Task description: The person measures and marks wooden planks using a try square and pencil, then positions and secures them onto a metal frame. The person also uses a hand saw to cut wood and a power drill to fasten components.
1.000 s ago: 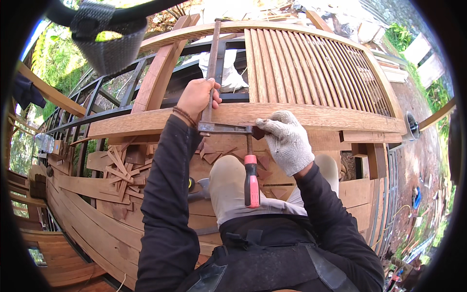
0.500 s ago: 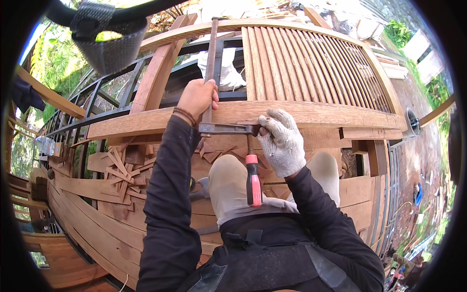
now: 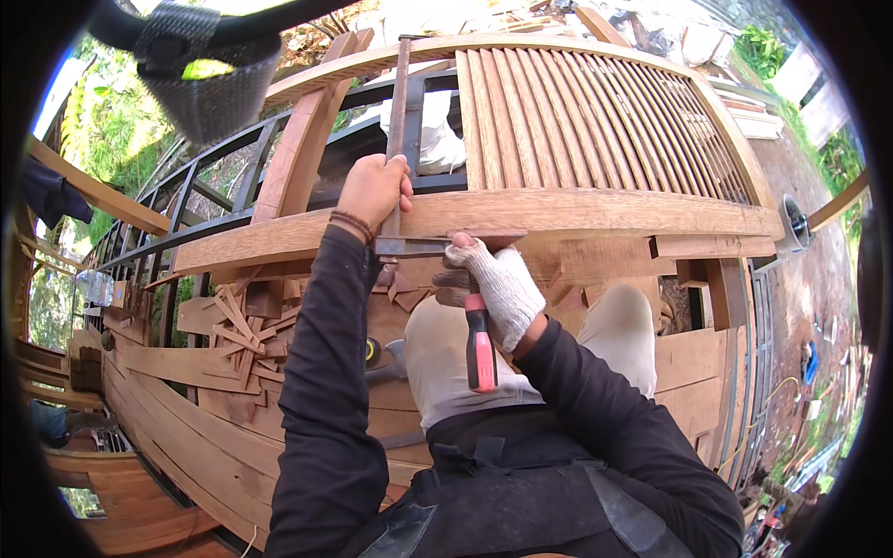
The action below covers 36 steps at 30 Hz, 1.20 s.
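Clamp (image 3: pixel 407 247), left hand (image 3: pixel 374 191) gripping brown bar (image 3: pixel 400 102), right hand (image 3: pixel 503 290) curled round screw, pink handle (image 3: pixel 481 357)

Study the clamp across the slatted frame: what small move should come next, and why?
Perhaps turn the red-and-black handle slightly with the right hand, which is at its top end: a thin wood piece lies by the rail, and the left hand holds the bar.
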{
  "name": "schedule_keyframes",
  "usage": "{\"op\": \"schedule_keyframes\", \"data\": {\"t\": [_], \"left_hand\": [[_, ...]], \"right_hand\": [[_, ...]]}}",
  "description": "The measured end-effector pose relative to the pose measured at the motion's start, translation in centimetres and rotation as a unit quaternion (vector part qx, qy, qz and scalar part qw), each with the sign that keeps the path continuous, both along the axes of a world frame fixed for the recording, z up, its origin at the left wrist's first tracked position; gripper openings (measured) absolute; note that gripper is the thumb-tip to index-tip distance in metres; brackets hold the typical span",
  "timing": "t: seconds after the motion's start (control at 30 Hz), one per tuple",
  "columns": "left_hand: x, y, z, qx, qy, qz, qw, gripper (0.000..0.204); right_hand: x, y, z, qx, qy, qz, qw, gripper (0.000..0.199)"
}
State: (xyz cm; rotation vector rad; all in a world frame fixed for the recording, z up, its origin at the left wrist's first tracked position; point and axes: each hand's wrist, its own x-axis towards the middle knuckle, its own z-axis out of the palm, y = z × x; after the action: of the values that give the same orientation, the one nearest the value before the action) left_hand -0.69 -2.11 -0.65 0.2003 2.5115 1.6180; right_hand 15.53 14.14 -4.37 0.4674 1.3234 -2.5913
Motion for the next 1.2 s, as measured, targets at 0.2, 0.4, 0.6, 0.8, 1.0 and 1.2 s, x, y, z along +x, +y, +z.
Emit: {"op": "schedule_keyframes", "data": {"t": [0.2,0.4,0.6,0.8,1.0,1.2], "left_hand": [[0.2,0.0,-0.1,-0.004,0.004,0.005,1.0,0.034],[0.7,0.8,0.1,-0.04,0.021,0.012,0.999,0.035],[0.9,0.9,0.0,-0.053,0.03,0.022,0.998,0.036],[1.2,1.2,-0.1,-0.1,0.06,0.027,0.993,0.038],[1.4,1.4,0.2,-0.101,0.072,0.024,0.992,0.037],[1.3,1.1,-0.4,-0.132,0.101,0.056,0.985,0.034]], "right_hand": [[-0.3,0.3,-0.8,-0.066,0.002,0.019,0.998,0.024],[-0.8,0.3,-2.9,-0.008,0.038,-0.02,0.999,0.02],[1.3,0.6,0.8,-0.101,-0.023,0.013,0.995,0.025],[4.9,1.0,0.8,-0.058,0.019,0.074,0.995,0.024],[4.7,0.8,0.5,-0.044,0.007,0.051,0.998,0.017],[4.6,0.7,0.3,-0.02,0.022,0.051,0.998,0.017]]}}
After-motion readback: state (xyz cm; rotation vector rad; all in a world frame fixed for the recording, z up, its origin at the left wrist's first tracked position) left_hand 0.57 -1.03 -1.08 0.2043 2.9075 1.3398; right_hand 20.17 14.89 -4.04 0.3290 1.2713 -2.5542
